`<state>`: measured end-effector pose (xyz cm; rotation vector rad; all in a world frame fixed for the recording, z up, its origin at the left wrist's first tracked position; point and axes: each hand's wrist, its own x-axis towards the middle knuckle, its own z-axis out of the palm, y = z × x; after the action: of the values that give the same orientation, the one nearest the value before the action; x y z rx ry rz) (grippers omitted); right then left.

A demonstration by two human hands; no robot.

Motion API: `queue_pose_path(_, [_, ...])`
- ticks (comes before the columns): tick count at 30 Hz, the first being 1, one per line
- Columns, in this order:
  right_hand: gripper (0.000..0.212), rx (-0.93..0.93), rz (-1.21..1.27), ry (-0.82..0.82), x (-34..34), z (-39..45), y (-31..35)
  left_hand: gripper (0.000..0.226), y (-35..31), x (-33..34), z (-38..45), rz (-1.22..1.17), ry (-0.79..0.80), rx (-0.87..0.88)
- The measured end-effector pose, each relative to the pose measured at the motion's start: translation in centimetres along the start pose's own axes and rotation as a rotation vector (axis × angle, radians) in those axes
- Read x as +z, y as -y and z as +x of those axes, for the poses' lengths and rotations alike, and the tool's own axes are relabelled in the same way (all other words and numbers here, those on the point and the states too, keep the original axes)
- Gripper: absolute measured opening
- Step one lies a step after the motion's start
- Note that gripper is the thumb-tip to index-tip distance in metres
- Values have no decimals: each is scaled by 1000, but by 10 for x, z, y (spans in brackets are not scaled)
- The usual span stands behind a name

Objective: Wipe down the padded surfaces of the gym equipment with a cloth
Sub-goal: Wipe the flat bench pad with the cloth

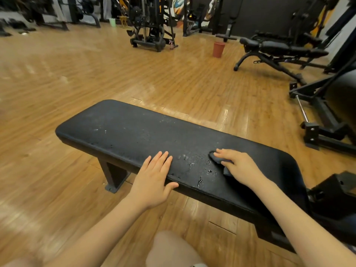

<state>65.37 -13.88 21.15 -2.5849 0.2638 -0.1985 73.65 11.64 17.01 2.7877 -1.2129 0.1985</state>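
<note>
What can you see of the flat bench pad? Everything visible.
The bench pad is a long black padded slab with rounded corners, lying flat and running diagonally across the wooden floor on a dark metal leg. Its cover looks like worn vinyl, speckled with pale flecks and torn near the front edge. The left hand rests flat on it; the right hand presses a dark cloth onto it.

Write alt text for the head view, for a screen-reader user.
A person's right hand presses a dark cloth onto a flat black padded bench while the left hand rests flat on its near edge. The padding is scuffed and torn between the hands; gym machines stand behind on a wooden floor.
</note>
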Motion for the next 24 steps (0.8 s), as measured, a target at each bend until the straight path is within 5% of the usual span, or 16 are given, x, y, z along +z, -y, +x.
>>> queue_pose_path(5, [41,-204,-77,105,20,-58,30,85,-2,-2,-2,-6,-12,-19])
queue_pose_path(12, [37,-239,-28,262,5,-61,38,90,-2,5,-2,-19,-15,-29])
queue_pose_path(18, [32,88,-6,9,-40,35,5,81,-3,5,-3,-42,-41,-44])
queue_pose_path(24, [31,281,-99,-80,-11,76,-20,78,-4,7,-3,-41,-54,-50])
